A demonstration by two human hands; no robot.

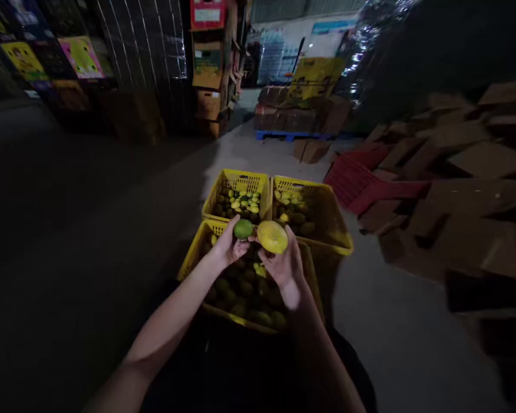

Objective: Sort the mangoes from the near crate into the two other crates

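My left hand (231,245) is closed on a small, smooth green fruit (243,229), possibly a lime or lemon. Beside it, my right hand (286,261) grips a larger yellow oval fruit (272,237) that looks like a lemon. Both fruits are held close together above the near yellow crate (241,324), which contains many dark green fruits. Behind that stand a left yellow crate (212,195) with yellow and green fruits, and a right yellow crate (333,221) holding more fruit along its left side.
To the right lie heaped cardboard boxes (468,201) and a red plastic crate (352,180). Farther back, a blue pallet (288,136) bears boxes, with a small carton (312,151) in front. Stacked boxes (208,74) and dark wrapped stacks stand at the back left.
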